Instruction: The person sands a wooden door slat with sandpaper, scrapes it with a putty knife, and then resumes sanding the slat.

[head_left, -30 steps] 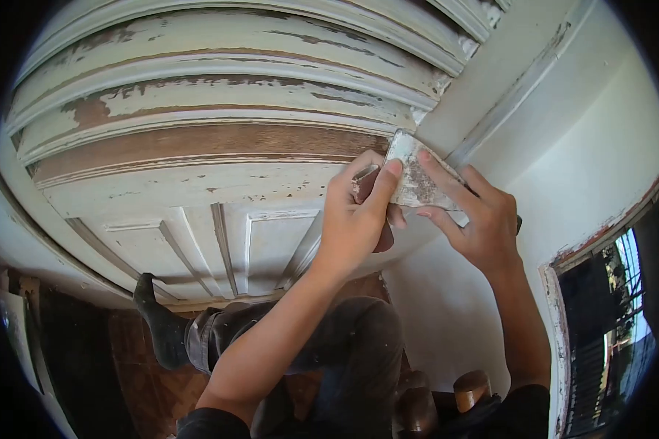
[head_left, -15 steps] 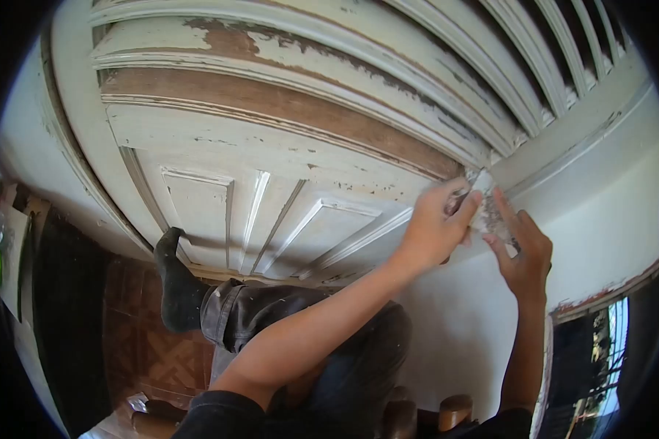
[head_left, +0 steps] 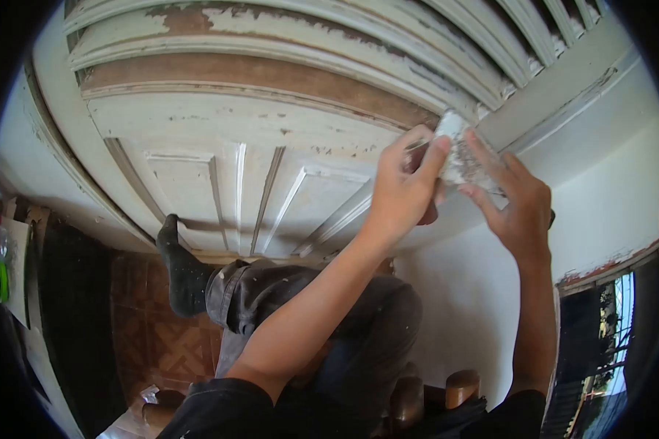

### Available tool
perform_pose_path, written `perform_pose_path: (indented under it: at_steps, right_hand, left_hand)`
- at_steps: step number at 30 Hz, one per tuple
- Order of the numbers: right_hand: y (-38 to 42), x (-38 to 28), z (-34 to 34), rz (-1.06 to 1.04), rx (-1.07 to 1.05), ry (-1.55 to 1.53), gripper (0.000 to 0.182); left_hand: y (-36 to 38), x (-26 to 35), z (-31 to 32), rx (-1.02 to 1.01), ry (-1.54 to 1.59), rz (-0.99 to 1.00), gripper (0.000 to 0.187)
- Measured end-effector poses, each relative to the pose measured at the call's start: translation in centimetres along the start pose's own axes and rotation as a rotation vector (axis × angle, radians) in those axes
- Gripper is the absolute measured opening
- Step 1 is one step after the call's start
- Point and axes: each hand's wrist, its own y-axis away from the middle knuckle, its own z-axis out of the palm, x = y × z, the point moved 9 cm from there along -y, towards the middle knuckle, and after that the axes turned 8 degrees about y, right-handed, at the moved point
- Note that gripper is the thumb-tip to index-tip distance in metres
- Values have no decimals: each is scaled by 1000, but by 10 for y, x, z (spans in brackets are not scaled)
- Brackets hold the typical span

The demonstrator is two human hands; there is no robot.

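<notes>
Both hands are at a folded, sheet-like piece that looks like sandpaper [head_left: 467,162], its face caked with white dust and dark specks. My left hand [head_left: 404,186] grips its left side, thumb on top; a reddish-brown part shows around those fingers. On the other side, my right hand [head_left: 518,203] has its thumb and fingers about the lower right edge, slightly blurred. Behind them is a white wooden door [head_left: 271,121] with worn paint. One bare brown strip [head_left: 234,73] crosses it below the slats.
Louvre slats [head_left: 315,47] with peeling paint run along the top. My foot in a dark sock [head_left: 183,278] rests by the door's lower panels. Brown wooden posts [head_left: 463,388] stand near my body. A white wall [head_left: 600,212] and a window opening [head_left: 615,351] lie at right.
Both hands have shifted up and slightly left in view with the sandpaper, showing more of its white face. The whole view has also shifted a little.
</notes>
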Motion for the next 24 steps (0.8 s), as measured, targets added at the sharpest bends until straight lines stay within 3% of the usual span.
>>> perform_pose_path:
  at_steps: [2,6,10,11,14,16,18,24]
  right_hand:
    - [6,18,2,77,-62,27,68]
    - [-6,4,5,4,12,-24,69]
    - [-12,0,4,46,-62,5,67]
    - [-5,7,3,50,-28,-35,66]
    - [7,21,4,75,-30,-32,66]
    - [-4,7,-1,43,38,-44,66]
    - [-18,-14,1,47,-104,67,67]
    - [-3,0,2,36,13,2,66]
  left_hand:
    - [-3,-13,6,-15,-71,-135,25]
    - [3,12,-3,22,-136,-85,26]
    - [-7,28,-2,-57,-80,144,25]
    - [-5,10,0,-55,-124,-84,28]
    - [-4,-4,10,-86,-154,-163,27]
    - [-1,14,3,-72,-187,-110,28]
    - [4,39,-11,-1,-108,4,29]
    - [-6,9,4,-118,-189,-95,30]
